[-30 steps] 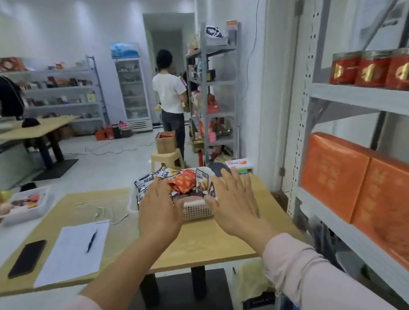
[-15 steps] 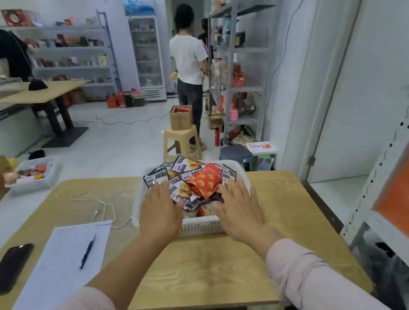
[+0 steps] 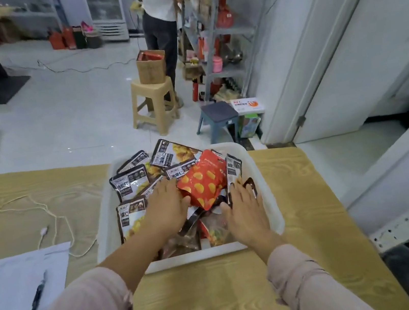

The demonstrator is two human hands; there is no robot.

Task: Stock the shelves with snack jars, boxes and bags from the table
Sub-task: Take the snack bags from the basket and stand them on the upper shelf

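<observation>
The tub [image 3: 261,172] in front of me is plain white. One red bag [image 3: 203,181] in it is bright, dotted with yellow-orange blobs. The other bags [image 3: 128,183] are dark brown and white, with yellow snack pictures and black print. My table [image 3: 221,299] is pale yellow with a swirling wood grain. My sleeves [image 3: 294,274] are pale pink. The paper [image 3: 5,288] is white, the pen [image 3: 37,294] on it black, the cable [image 3: 42,231] white. On the glossy white floor [image 3: 71,117] stand a beige stool [image 3: 150,87] bearing a brown cardboard box [image 3: 151,68], and a grey-topped blue stool [image 3: 218,112].

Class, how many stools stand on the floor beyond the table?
2: a beige plastic stool carrying a cardboard box, and a grey-topped stool to its right. More could be hidden behind the table or outside the view.
</observation>
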